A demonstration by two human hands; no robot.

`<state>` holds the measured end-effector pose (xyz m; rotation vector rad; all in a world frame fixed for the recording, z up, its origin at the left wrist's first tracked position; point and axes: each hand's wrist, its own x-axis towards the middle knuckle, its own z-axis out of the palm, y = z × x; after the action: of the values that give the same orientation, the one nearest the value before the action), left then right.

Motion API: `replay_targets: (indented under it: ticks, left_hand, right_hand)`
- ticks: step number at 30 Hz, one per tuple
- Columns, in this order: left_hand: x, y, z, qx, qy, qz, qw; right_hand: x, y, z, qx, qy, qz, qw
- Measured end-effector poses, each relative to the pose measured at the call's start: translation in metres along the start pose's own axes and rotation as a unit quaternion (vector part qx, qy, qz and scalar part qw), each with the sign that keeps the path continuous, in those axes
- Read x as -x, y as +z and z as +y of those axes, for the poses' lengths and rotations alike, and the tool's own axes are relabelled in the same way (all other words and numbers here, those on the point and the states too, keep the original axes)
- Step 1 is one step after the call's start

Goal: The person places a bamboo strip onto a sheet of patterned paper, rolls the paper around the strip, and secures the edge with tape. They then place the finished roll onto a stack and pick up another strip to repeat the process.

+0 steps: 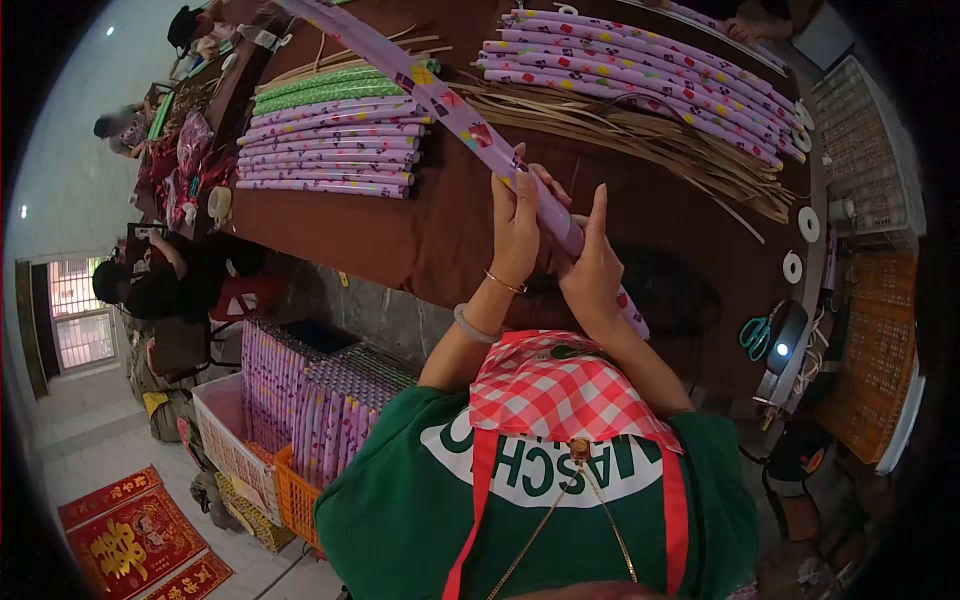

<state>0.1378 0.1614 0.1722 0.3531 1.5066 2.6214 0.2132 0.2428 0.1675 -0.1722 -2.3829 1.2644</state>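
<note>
A long thin tube wrapped in purple patterned paper (455, 112) runs slantwise from the top left down toward my chest. My left hand (515, 222), with a bangle and a wristband, grips it from above near its middle. My right hand (593, 262) holds the same tube just below, thumb underneath and a finger stretched along the wrapping. The tube is lifted above the brown table (420, 235). Its lower end (632, 318) sticks out past my right wrist.
Stacks of purple wrapped tubes (330, 155) (640, 70) lie on the table, with green ones (325, 88) behind and a heap of bamboo strips (640, 135) between. Tape rolls (808, 223), scissors (755, 335) and baskets (880, 350) sit right. Crates of tubes (300, 400) stand lower left; other people (150, 280) sit left.
</note>
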Motion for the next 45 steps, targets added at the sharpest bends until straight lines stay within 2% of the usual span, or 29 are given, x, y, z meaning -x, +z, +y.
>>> replay_targets:
  ticks: [3,5,6,9,11,13,14,17,19,23,27,29,32,34,36,37,38,41,42,45]
  left_hand:
    - [0.002,-0.002,0.004,-0.005,0.0,-0.024,1.0]
    - [0.002,0.0,0.009,0.079,-0.036,-0.024,0.996]
    - [0.001,0.0,0.011,0.079,-0.035,-0.025,0.996]
    - [0.0,0.0,0.013,0.138,-0.052,-0.016,0.989]
    - [0.003,0.003,0.009,0.146,-0.036,0.032,0.988]
    - [0.011,0.011,0.009,-0.063,0.004,0.024,0.998]
    - [0.011,0.012,0.01,-0.016,-0.028,0.036,0.999]
    - [0.002,-0.001,0.008,-0.003,-0.048,0.05,0.998]
    - [-0.011,-0.008,0.018,0.0,-0.04,0.08,0.996]
    - [-0.02,-0.018,0.028,-0.045,-0.013,0.065,0.997]
    - [-0.02,-0.019,0.019,-0.03,0.004,0.055,0.998]
    - [-0.021,-0.022,0.015,0.043,0.022,0.046,0.998]
    - [-0.023,-0.015,0.019,0.034,0.01,0.046,0.998]
    - [-0.03,-0.014,0.02,0.031,0.023,0.041,0.998]
    - [-0.041,-0.013,0.024,0.028,0.039,0.03,0.998]
    - [-0.048,-0.015,0.03,-0.033,0.05,0.013,0.998]
    - [-0.055,-0.018,0.036,-0.093,0.062,-0.005,0.994]
    - [-0.068,-0.031,0.051,-0.165,0.046,-0.097,0.981]
    - [-0.072,-0.038,0.047,-0.223,0.055,-0.103,0.968]
    - [-0.067,-0.035,0.065,-0.219,-0.038,-0.167,0.961]
  right_hand:
    - [0.001,0.001,-0.002,-0.024,0.011,0.007,1.0]
    - [0.001,0.0,-0.002,-0.014,0.025,-0.008,1.0]
    - [0.001,0.0,-0.003,-0.015,0.025,-0.007,1.0]
    - [0.001,0.0,-0.004,-0.011,0.023,-0.015,1.0]
    - [0.001,0.0,-0.005,0.004,0.024,-0.022,0.999]
    - [0.001,-0.001,-0.005,0.021,0.019,-0.022,0.999]
    - [0.001,-0.001,-0.005,0.038,0.015,-0.022,0.999]
    - [0.004,-0.003,0.002,0.056,-0.009,-0.017,0.998]
    - [0.008,-0.008,-0.001,0.057,-0.013,-0.021,0.998]
    - [0.013,-0.009,0.004,0.069,-0.014,-0.014,0.997]
    - [0.014,-0.008,0.004,0.05,-0.001,-0.011,0.999]
    - [0.014,-0.009,0.003,0.045,-0.003,-0.013,0.999]
    - [0.013,-0.005,0.002,0.034,0.018,-0.017,0.999]
    - [0.012,0.006,0.006,-0.019,0.034,-0.018,0.999]
    - [0.005,0.018,0.007,0.013,-0.032,-0.065,0.997]
    - [0.0,0.021,0.005,0.036,-0.07,-0.099,0.992]
    - [-0.006,0.021,0.002,-0.027,-0.083,-0.15,0.985]
    - [-0.035,0.008,-0.004,-0.067,-0.133,-0.127,0.981]
    - [-0.049,0.002,-0.003,-0.042,-0.177,-0.067,0.981]
    - [-0.092,-0.027,0.002,0.023,-0.249,0.06,0.966]
